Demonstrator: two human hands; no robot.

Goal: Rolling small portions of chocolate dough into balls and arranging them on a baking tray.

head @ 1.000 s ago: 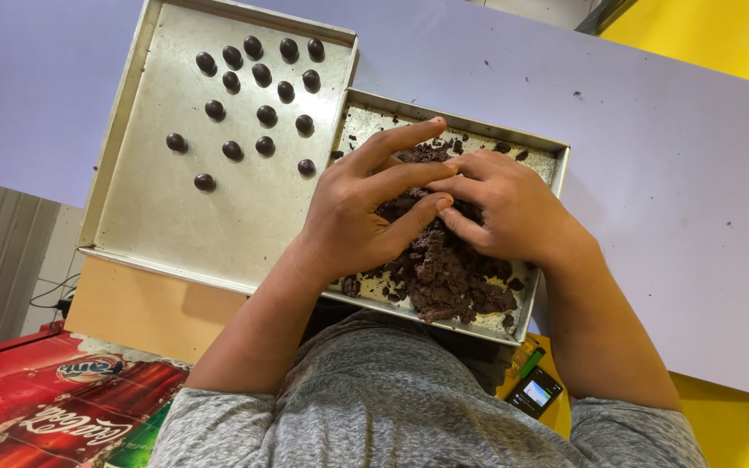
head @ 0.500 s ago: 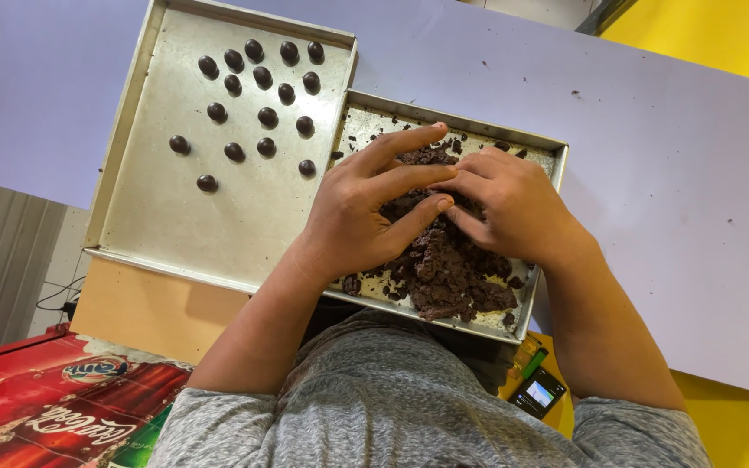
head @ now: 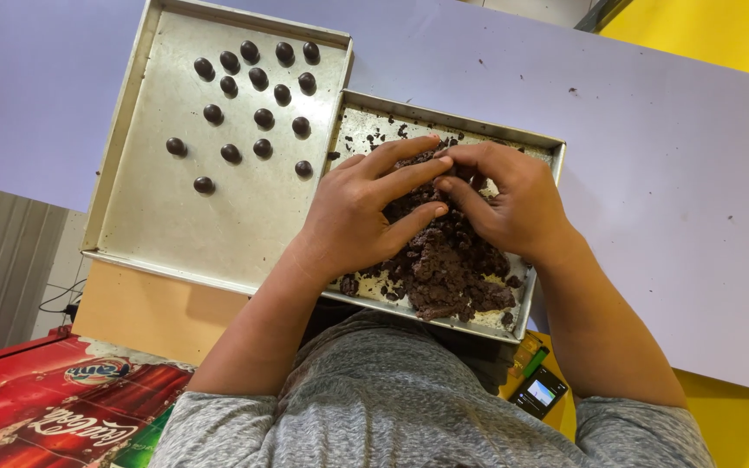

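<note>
Bright even daylight, soft shadows under hands, sharp focus, slight edge distortion.

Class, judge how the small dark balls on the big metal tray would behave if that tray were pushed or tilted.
The dark balls look round and loose, so they would probably roll. The big tray's raised rim should likely catch them. They may dent easily, seemingly made from the crumbly dark mixture.

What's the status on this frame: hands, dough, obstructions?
Left hand and right hand both pressed into dark brown crumbly dough. Grip unclear. Nothing in the way.
</note>
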